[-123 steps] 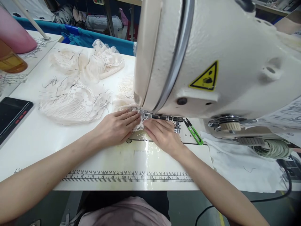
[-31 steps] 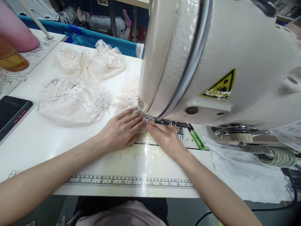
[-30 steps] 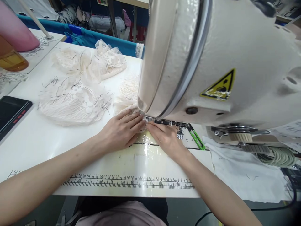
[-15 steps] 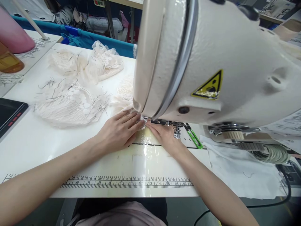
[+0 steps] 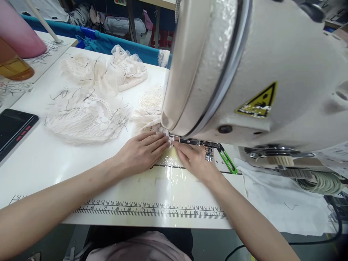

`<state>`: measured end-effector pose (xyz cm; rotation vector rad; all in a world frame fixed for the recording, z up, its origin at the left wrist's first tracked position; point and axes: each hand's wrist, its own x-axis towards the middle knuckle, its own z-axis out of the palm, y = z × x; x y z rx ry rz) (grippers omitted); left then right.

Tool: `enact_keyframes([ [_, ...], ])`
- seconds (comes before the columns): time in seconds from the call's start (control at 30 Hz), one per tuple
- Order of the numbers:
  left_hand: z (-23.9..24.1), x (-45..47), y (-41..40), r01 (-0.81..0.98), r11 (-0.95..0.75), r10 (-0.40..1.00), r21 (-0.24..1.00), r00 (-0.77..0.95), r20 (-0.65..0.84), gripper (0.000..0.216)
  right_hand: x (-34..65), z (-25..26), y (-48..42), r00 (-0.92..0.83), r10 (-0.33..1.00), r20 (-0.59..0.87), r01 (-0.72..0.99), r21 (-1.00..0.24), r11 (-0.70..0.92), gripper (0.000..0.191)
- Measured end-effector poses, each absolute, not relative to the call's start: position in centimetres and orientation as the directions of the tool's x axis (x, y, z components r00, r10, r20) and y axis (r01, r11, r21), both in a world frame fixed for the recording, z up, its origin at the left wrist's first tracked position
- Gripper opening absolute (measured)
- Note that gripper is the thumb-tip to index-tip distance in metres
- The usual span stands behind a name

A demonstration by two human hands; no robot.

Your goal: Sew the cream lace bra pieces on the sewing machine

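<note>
My left hand (image 5: pixel 143 150) lies flat, fingers stretched out together, over a strip of cream lace fabric (image 5: pixel 172 139) beneath the head of a sewing machine (image 5: pixel 206 72). From the right, my right hand (image 5: pixel 194 157) reaches under the machine head, thumb and forefinger closed at the lace edge close to my left fingertips. Its other fingers are partly hidden by the metal presser parts and a small spring (image 5: pixel 209 154). The needle point is out of sight behind the machine head. More of the lace (image 5: pixel 150 105) bunches behind my left hand.
Lace pieces with loose dark threads (image 5: pixel 87 119) lie on the left. Green thread snips (image 5: pixel 227 161) rest right of my right hand. A phone-like black device (image 5: pixel 16 127) is at the left edge. White cloth (image 5: pixel 282 203) covers the right side. A printed ruler (image 5: pixel 152 210) runs along the front edge.
The view has shifted slightly, so the machine and hands appear further right. Both hands stay at the lace, with little visible movement of the fingers.
</note>
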<state>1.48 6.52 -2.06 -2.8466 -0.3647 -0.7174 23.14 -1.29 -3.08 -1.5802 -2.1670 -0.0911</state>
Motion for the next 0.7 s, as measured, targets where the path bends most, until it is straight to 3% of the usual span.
enact_keyframes([
  [0.2,-2.0,1.6,6.4,0.331,-0.934,0.227,-0.135,0.841,0.491,0.029,23.0,-3.4,-1.7,-0.284,0.879,0.384,0.901,-0.206,0.381,0.025],
  [0.43,-1.7,1.6,6.8,0.347,-0.932,0.257,-0.102,0.833,0.489,0.028,22.3,-3.7,-2.2,-0.271,0.894,0.357,0.947,-0.068,0.314,0.038],
  [0.7,-1.8,1.5,7.0,0.378,-0.923,0.301,-0.069,0.825,0.478,0.029,21.9,-3.7,-2.0,-0.291,0.872,0.393,0.95,0.007,0.314,0.039],
])
